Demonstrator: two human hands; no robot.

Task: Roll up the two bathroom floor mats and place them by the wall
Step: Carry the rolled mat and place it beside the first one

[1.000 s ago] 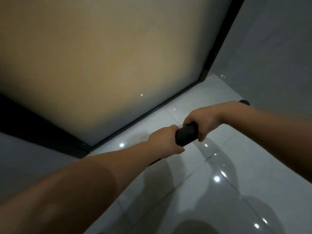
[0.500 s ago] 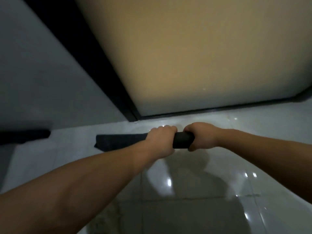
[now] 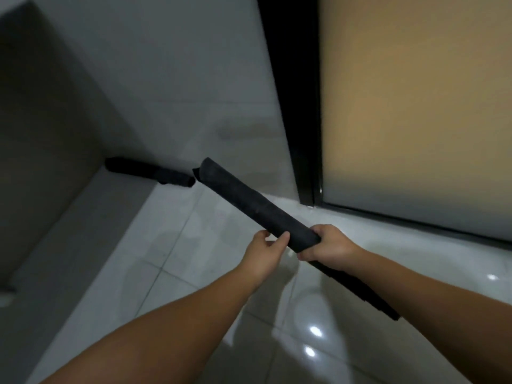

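A dark rolled-up mat [image 3: 243, 198] is held in the air, slanting from upper left to lower right above the white tiled floor. My right hand [image 3: 329, 245] grips it around its middle. My left hand [image 3: 267, 246] touches the roll just left of that, fingers loosely curled on its underside. The roll's far end points toward the wall. A second dark rolled mat [image 3: 149, 173] lies on the floor against the base of the grey wall [image 3: 180, 79], in the corner.
A frosted glass door [image 3: 415, 106] with a black frame [image 3: 293, 106] stands at the right. A darker wall or panel [image 3: 41, 120] closes the left side. Glossy white floor tiles [image 3: 194, 259] reflect ceiling lights.
The view has swung left, bringing the wall corner and the second rolled mat into sight. The held roll has tilted from level to slanting toward the wall, and my left hand's grip has loosened.
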